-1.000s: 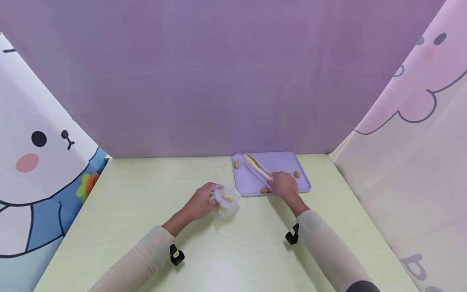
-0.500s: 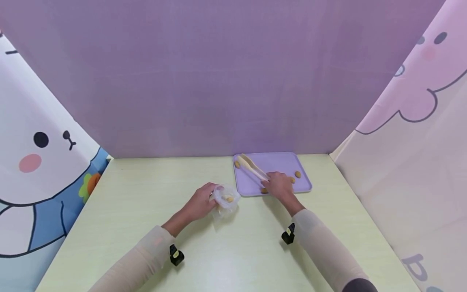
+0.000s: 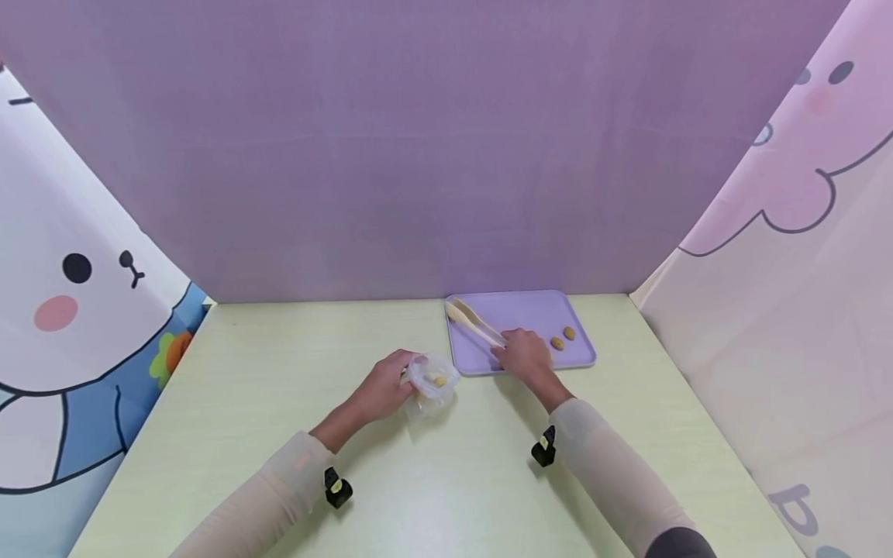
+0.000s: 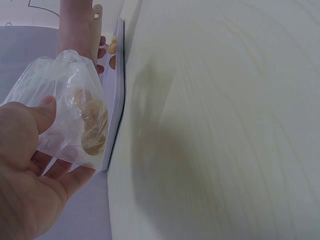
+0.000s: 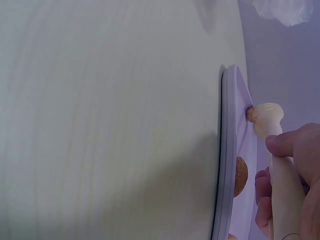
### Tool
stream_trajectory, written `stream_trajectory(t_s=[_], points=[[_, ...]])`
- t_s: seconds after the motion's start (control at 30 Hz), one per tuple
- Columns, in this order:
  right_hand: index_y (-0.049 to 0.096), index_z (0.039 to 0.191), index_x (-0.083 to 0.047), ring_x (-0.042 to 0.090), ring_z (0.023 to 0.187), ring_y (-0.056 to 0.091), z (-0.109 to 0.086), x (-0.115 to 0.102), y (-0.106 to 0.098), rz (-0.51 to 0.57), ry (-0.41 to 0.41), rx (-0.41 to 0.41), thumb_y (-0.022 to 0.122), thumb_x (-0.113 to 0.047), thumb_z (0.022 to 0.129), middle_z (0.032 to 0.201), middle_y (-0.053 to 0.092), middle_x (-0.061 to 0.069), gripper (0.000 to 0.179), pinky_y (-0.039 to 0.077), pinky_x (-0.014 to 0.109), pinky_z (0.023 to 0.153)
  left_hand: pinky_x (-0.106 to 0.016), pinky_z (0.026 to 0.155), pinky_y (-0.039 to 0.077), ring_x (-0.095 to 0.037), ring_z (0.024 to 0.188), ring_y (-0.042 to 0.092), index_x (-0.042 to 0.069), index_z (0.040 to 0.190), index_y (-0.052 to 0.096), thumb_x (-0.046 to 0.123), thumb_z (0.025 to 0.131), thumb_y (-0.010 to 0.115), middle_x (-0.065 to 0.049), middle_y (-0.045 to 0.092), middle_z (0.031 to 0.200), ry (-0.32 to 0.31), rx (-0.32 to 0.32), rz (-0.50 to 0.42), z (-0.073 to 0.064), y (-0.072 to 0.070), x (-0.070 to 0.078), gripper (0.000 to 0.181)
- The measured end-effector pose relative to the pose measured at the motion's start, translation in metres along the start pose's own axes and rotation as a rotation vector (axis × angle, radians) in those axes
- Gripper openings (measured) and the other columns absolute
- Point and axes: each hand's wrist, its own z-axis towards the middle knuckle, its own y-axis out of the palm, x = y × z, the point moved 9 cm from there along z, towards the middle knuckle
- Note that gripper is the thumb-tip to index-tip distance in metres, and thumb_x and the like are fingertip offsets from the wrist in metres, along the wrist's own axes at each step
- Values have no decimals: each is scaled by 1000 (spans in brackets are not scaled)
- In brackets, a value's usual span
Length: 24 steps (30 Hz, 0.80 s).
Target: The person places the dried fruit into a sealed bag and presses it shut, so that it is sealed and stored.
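Observation:
My left hand [image 3: 380, 387] pinches the rim of a clear plastic bag [image 3: 434, 370], its mouth held open. Several brown nuts [image 4: 94, 132] show through its side in the left wrist view. With my right hand [image 3: 528, 356] I grip cream tongs [image 3: 476, 324], reaching over a purple tray [image 3: 533, 306]. The tong tips are right at a nut [image 5: 250, 114] in the tray's far left corner. Another oval, rough-skinned nut [image 5: 240, 176] lies by the tray's near edge, mostly hidden by my right hand in the head view.
Two more nuts, one nut [image 3: 556, 342] and a second nut [image 3: 569, 333], lie at the tray's right side. The pale table [image 3: 446, 480] meets a purple backdrop [image 3: 418, 194] behind the tray. Cartoon-printed cloths [image 3: 91, 325] stand at both sides.
My right hand and the tongs have moved left, bringing the tips onto the far-left nut. A nut on the right has come out from behind the hand. The left hand and bag stay put.

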Motion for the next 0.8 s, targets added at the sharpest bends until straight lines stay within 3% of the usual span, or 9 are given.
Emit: stream_trajectory(t_s=[0.4,0.8], points=[[73,107,-15,21,61,55,-2,1,-1,-24,-5,16,65,-36,96,73,61,6,25,40,28,47,-43,100,56,-27,119,63,2,126,64,-2,90,68,-13,66,125,2,3,1,0,0,-1,36],[71,100,-13,21,61,54,-5,2,0,-24,-7,0,65,-36,96,71,60,5,25,39,27,47,-44,100,55,-27,119,63,2,126,64,-2,90,68,-13,66,124,-19,5,-1,-1,-1,-1,36]])
